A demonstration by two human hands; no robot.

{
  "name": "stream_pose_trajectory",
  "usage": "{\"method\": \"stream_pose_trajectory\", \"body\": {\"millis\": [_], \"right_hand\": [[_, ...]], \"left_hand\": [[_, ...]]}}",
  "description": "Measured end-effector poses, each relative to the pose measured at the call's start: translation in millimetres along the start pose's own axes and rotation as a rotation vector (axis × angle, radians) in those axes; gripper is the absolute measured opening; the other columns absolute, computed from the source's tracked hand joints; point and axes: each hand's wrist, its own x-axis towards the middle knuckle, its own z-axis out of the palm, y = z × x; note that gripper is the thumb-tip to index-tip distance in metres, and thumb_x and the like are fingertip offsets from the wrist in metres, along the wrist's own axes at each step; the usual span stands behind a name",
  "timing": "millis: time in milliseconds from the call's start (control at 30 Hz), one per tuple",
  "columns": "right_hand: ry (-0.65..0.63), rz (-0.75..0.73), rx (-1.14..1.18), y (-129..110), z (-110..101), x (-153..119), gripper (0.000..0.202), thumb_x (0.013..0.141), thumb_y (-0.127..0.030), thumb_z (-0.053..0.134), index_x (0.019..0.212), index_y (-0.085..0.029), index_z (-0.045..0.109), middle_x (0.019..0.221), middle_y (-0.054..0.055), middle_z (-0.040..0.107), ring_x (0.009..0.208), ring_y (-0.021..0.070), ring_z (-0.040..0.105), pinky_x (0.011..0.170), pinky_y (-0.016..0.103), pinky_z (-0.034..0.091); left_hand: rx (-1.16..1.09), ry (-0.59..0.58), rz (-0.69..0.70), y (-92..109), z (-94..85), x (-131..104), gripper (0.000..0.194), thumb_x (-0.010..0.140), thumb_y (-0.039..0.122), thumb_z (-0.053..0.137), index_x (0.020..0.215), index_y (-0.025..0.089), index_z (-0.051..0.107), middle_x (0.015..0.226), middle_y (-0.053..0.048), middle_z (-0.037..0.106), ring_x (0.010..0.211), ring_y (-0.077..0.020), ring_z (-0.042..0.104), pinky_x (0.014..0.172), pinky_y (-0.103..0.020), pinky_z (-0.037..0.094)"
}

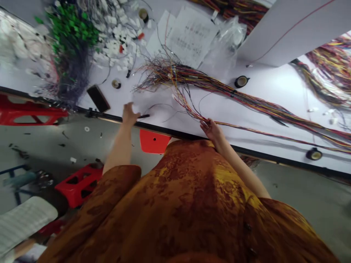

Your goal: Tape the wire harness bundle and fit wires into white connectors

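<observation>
Right hand [212, 130] loosely holds a likely light, floppy wire bundle [236, 127], best gripped where gathered; left hand [129, 115], well apart, splayed.

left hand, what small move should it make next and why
I'd probably close the left hand on the short black piece: its fingers are spread right beside that piece, while the right hand is at the thin wire bundle. Blur hides whether they already touch.
</observation>
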Motion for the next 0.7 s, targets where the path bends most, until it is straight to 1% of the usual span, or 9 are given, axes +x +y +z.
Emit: {"method": "stream_pose_trajectory", "body": {"millis": [100,200,267,367,467,533,567,633,700], "right_hand": [[-0.012,-0.014,0.009,-1,0,-2,0.023,0.099,-0.020,0.046,0.080,-0.022,0.059,0.071,-0.003,0.073,0.072,0.0142,0.075,0.073,0.029,0.061],[-0.009,-0.036,0.032,-2,2,-7,0.026,0.101,-0.021,0.044,0.081,-0.022,0.060,0.073,-0.002,0.074,0.073,0.0144,0.075,0.071,0.028,0.062],[0.012,-0.036,0.041,-3,5,-10,0.029,0.102,-0.020,0.041,0.080,-0.022,0.060,0.072,-0.002,0.075,0.073,0.0141,0.075,0.070,0.028,0.062],[0.046,-0.020,0.033,-6,10,-15,0.033,0.103,-0.020,0.038,0.078,-0.022,0.060,0.071,-0.003,0.074,0.071,0.0136,0.075,0.067,0.027,0.061],[0.033,-0.047,0.037,-8,13,-20,0.031,0.103,-0.021,0.040,0.079,-0.022,0.060,0.072,-0.002,0.074,0.072,0.0136,0.074,0.069,0.027,0.061],[0.023,-0.079,0.047,-7,15,-25,0.025,0.101,-0.023,0.045,0.081,-0.023,0.061,0.074,-0.002,0.074,0.073,0.0138,0.074,0.070,0.027,0.060],[0.023,-0.089,0.051,-5,16,-27,0.023,0.100,-0.023,0.048,0.082,-0.023,0.061,0.074,-0.002,0.074,0.072,0.0138,0.074,0.069,0.027,0.060],[0.019,-0.087,0.055,0,17,-30,0.018,0.099,-0.025,0.052,0.082,-0.023,0.060,0.075,-0.003,0.074,0.072,0.0144,0.074,0.068,0.027,0.060],[0.012,-0.079,0.066,6,18,-30,0.016,0.098,-0.026,0.055,0.083,-0.023,0.059,0.077,-0.003,0.074,0.071,0.0152,0.074,0.066,0.027,0.059]], "left_hand": [[0.112,-0.057,0.037,2,32.7,-20,0.046,0.076,0.014,0.073,0.119,0.017,0.059,0.134,-0.019,0.052,0.114,-0.0353,0.062,0.094,-0.046,0.048],[0.135,-0.008,0.023,-7,39.8,-17,0.022,0.091,0.016,0.054,0.111,0.015,0.061,0.129,-0.021,0.054,0.113,-0.0350,0.062,0.093,-0.047,0.047],[0.095,0.070,-0.044,-17,28.6,3,0.019,0.093,0.011,0.044,0.104,0.011,0.060,0.124,-0.021,0.055,0.115,-0.0324,0.060,0.097,-0.045,0.044],[-0.053,0.248,-0.220,-30,-4.7,52,0.018,0.088,-0.002,0.043,0.096,0.008,0.055,0.110,-0.015,0.057,0.112,-0.0239,0.054,0.104,-0.040,0.039],[-0.120,0.358,-0.255,-31,-37.6,95,0.021,0.088,-0.006,0.045,0.107,0.004,0.047,0.114,-0.009,0.051,0.108,-0.0145,0.047,0.108,-0.035,0.034],[-0.135,0.393,-0.176,-15,-47.9,104,0.026,0.089,-0.003,0.051,0.114,0.002,0.044,0.119,-0.008,0.047,0.110,-0.0115,0.043,0.112,-0.034,0.030],[-0.159,0.410,-0.112,-1,-48.2,102,0.029,0.088,-0.003,0.055,0.114,0.002,0.045,0.119,-0.007,0.047,0.110,-0.0111,0.042,0.112,-0.033,0.029],[-0.274,0.392,0.078,44,-39.6,83,0.030,0.085,-0.003,0.059,0.112,0.004,0.050,0.111,-0.005,0.051,0.105,-0.0110,0.046,0.109,-0.031,0.033],[-0.452,0.205,0.349,106,-20.1,48,0.022,0.088,0.003,0.059,0.110,0.007,0.057,0.103,-0.004,0.058,0.095,-0.0111,0.052,0.097,-0.027,0.042]]}}
